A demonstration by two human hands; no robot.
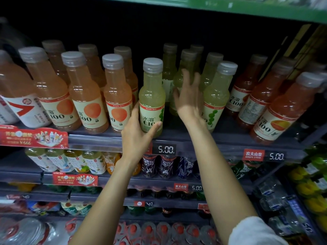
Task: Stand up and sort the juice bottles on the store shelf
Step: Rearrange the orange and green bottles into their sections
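The person faces a store shelf [194,138] stocked with juice bottles, both bare arms stretched up to the same tier. The left hand [136,137] grips the front green bottle [152,96] low on its label, thumb across the front and the other fingers curled round the left side; the bottle stands upright at the shelf edge, just above a price tag [166,149] reading 5.00. The right hand [188,98] reaches deeper into the shelf, its fingers [185,76] spread apart and laid against the green bottle behind [184,68] (whether they press it or only touch it cannot be told). Another green bottle [217,96] stands upright just right of that hand, with more green ones in the dim rows behind.

Left of the gripped bottle runs a row of pale orange bottles [83,92], all upright, two deep. Right of the green group stand red-orange bottles [277,110], also upright. The caps on all of them are grey.

A red promotional strip [33,137] hangs on the shelf edge at the left. The tier below holds tea bottles [70,161] and dark bottles [159,165]; lower still, water bottles with red caps [164,230]. A white sleeve [254,232] shows on the right arm near the bottom edge.
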